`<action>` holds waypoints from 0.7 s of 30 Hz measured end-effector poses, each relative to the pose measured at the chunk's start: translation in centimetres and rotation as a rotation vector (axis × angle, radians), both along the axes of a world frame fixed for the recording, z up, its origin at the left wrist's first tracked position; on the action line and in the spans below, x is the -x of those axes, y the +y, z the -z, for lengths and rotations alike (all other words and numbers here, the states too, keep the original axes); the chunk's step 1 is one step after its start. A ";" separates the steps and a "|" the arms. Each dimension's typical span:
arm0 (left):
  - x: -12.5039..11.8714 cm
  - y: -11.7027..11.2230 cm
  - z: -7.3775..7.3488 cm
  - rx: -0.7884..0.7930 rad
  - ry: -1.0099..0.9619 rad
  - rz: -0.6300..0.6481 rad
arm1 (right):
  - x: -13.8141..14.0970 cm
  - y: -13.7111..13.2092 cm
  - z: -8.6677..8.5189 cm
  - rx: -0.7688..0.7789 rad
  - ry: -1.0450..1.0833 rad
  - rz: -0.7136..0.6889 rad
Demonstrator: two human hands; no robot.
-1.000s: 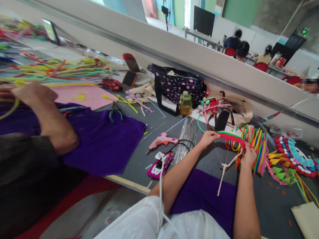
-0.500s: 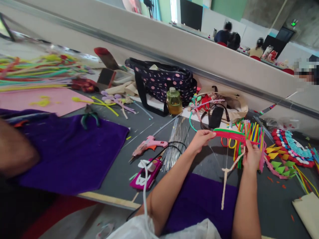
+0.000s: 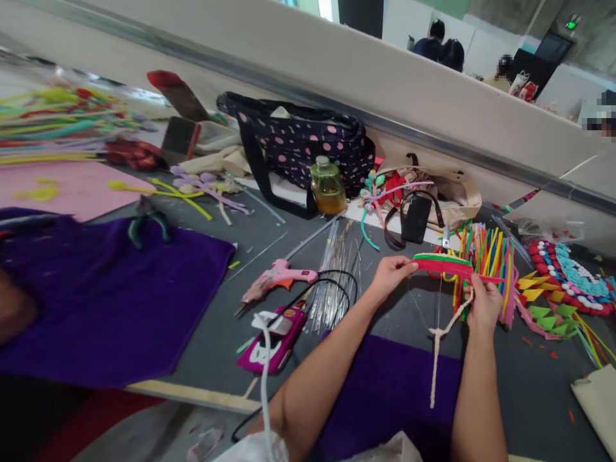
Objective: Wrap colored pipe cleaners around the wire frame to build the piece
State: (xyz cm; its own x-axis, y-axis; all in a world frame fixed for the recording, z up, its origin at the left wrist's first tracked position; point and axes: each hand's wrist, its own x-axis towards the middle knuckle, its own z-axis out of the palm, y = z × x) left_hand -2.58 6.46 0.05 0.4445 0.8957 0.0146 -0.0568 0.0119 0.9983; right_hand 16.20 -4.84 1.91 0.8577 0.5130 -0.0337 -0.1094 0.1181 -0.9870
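A flat red, green and white strip, seemingly made of pipe cleaners, is stretched between my two hands above the table. My left hand pinches its left end between thumb and fingers. Closed on the right end is my right hand, where a thin red tail sticks out past the fingers. A cream pipe-cleaner piece, forked at the top, hangs below the strip from near my right fingers, along with thin clear strands. Behind my right hand lie loose coloured pipe cleaners and scissors with partly hidden handles.
Left of my arms are a pink glue gun, a magenta power strip with a white cable, and clear sticks. A bottle stands by a dark bag. Pliers lie on purple cloth near another person's arm.
The camera view has tilted down and turned slightly right. Both hands keep hold of the strip, with little movement. The other person's arm has slid further out of view at left.
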 end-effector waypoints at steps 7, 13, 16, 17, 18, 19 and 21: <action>0.6 0.2 -0.1 -0.127 0.040 0.005 | -0.3 -0.1 0.7 0.025 -0.225 0.121; 0.8 0.0 -1.1 0.106 -0.041 0.097 | 0.0 -0.2 -0.2 -0.039 -0.128 0.044; 1.1 0.0 -1.5 0.202 -0.043 0.158 | 0.1 -0.2 -0.7 -0.091 -0.032 0.004; 1.1 0.0 -1.5 0.211 -0.041 0.174 | 0.0 -0.2 -0.8 -0.105 -0.007 0.001; 1.1 0.0 -1.6 0.210 -0.036 0.187 | 0.0 -0.2 -0.9 -0.115 0.012 0.003; 1.2 0.0 -1.6 0.205 -0.031 0.196 | -0.1 -0.2 -0.9 -0.120 0.024 0.009; 1.2 -0.1 -1.6 0.196 -0.022 0.203 | -0.3 -0.2 -0.9 -0.119 0.034 0.014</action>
State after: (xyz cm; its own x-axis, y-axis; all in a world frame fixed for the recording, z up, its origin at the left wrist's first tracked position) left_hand -3.77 6.37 1.67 0.6165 0.7751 -0.1384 -0.0550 0.2177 0.9745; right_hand 16.45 -5.09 2.85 0.8644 0.5027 -0.0026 -0.1404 0.2364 -0.9615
